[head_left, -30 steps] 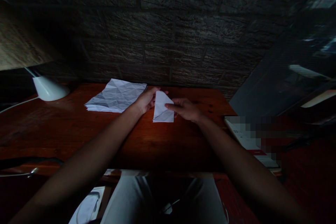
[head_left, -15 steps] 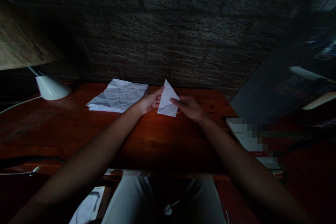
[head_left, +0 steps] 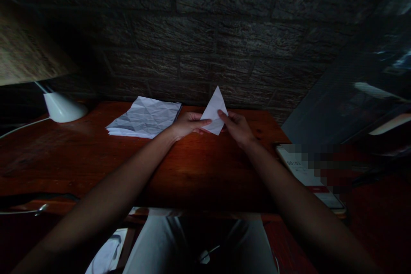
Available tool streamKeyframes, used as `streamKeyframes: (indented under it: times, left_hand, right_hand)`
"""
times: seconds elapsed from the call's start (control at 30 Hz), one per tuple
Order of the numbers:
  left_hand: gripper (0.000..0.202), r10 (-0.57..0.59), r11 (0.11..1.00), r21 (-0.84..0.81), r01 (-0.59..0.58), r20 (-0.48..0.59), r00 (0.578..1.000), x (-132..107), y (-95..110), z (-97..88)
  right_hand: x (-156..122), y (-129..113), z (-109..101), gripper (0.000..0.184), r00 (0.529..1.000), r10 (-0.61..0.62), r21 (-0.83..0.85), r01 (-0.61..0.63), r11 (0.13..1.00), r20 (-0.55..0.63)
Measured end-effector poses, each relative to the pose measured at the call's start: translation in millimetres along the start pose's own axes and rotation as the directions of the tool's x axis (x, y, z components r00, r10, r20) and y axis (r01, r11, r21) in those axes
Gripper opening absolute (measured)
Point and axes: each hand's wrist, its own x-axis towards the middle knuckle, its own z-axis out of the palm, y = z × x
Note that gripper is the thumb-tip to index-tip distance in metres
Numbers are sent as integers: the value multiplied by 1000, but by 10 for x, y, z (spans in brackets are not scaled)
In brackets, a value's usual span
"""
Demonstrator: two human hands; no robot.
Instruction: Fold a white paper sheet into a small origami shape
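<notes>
A small folded piece of white paper (head_left: 213, 113), pointed at the top, is held up between both hands above the far part of the desk. My left hand (head_left: 189, 125) grips its lower left corner, thumb on the near face and fingers behind. Along the right edge, my right hand (head_left: 236, 125) pinches it with the thumb pressed on the front; its other fingers are mostly hidden behind the paper. To the left of my left hand lies a stack of creased white sheets (head_left: 146, 115) on the desk.
The wooden desk (head_left: 192, 171) backs onto a dark stone-block wall (head_left: 192, 34). A lamp with a white base (head_left: 64, 108) and woven shade (head_left: 28, 47) stands at the left. A phone with a lit screen (head_left: 300, 167) lies at the right edge. A dark cable (head_left: 41, 196) runs at front left.
The folded paper has turned, its tip swinging up and to the right. My left thumb now presses on its front, and my right thumb sits slightly higher on it.
</notes>
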Motion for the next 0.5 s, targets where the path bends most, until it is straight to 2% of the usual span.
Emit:
streamKeyframes:
  times: [0.13,0.3,0.4,0.5]
  left_hand:
    - [33,-4,1000,-1,4,11,1000,-15,13,39]
    - [41,-45,998,46,46,-14,999,-26,31,75]
    - [42,33,995,95,-32,-11,999,-44,45,85]
    - [41,104,992,70,-104,7,995,-57,52,92]
  right_hand:
    - [-11,-24,1,57,1000,-10,1,10,1000,-12]
    - [19,19,0,54,992,-80,16,82,997,-95]
    - [23,11,15,52,992,-65,96,76,992,-110]
    - [5,-39,30,51,998,39,258,-23,966,-57]
